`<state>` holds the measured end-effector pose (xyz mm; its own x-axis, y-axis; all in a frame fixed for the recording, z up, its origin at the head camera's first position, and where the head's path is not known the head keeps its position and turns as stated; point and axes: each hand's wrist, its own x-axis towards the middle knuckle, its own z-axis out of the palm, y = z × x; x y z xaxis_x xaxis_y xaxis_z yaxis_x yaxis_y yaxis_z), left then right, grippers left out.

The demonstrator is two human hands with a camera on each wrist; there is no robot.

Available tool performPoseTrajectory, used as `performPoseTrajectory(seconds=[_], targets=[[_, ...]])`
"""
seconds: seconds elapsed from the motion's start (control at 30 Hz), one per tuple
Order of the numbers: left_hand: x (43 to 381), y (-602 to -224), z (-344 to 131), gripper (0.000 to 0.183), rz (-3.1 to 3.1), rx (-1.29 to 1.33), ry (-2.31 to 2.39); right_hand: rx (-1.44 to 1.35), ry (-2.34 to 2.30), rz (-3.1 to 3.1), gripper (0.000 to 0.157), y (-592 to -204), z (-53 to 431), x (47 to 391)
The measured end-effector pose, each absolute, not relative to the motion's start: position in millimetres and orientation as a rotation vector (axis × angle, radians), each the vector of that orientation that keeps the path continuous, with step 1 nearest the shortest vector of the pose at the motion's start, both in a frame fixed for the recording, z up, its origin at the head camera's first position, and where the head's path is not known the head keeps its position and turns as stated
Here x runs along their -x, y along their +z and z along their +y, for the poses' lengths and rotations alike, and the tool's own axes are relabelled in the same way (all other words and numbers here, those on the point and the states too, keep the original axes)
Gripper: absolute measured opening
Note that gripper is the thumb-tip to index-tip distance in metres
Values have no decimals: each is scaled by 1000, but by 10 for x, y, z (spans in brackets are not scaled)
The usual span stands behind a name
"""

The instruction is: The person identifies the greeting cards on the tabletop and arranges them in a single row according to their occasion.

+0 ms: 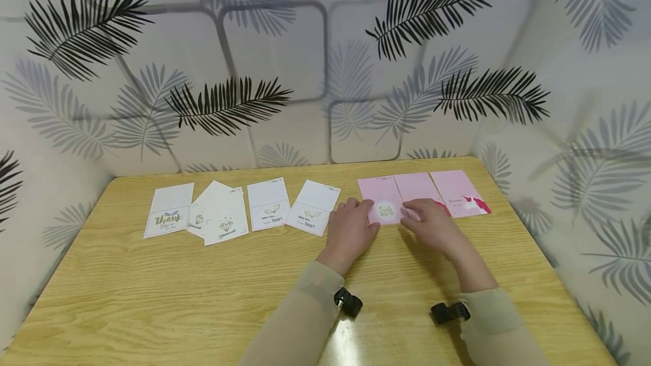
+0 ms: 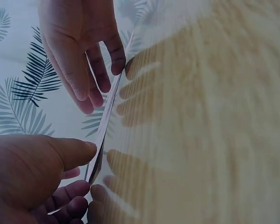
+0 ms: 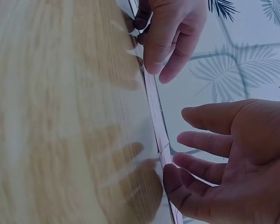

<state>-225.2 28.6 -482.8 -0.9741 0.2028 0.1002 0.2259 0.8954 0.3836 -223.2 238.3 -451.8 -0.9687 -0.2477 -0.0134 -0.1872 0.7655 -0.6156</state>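
Observation:
A pink folded card with gold "Smile" lettering lies unfolded on the table between the two hands. At its left edge is my left hand, loosely bent, its thumb at the lower left corner. My right hand reaches over the card's lower right side with relaxed fingers, partly covering the neighbouring pink card. In the left wrist view the card shows edge-on as a thin strip, with a narrow dark gap under its near end. The right hand has its fingers spread apart in the right wrist view.
Another pink card with a magenta-and-white print lies at the far right. Leftward stand two white wing-print cards, overlapping diamond-print cards and a "Thank you" card. All rest on the wooden table, against a leaf-patterned backdrop.

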Motion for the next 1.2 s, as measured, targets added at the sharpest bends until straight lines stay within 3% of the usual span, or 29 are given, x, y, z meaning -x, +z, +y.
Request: performPoseTrajectory(seconds=[0.53, 0.9, 1.2], targets=[[2050, -4666, -316, 53, -2821, 198, -843, 326, -1190, 2774, 58, -4364, 2198, 2106], [1941, -4655, -927, 51, -2734, 13, -910, 393, -1412, 2633, 58, -4321, 1820, 2047], [1958, -4706, -1162, 48, -2720, -58, -870, 343, -1519, 2507, 60, -4407, 1438, 2075]])
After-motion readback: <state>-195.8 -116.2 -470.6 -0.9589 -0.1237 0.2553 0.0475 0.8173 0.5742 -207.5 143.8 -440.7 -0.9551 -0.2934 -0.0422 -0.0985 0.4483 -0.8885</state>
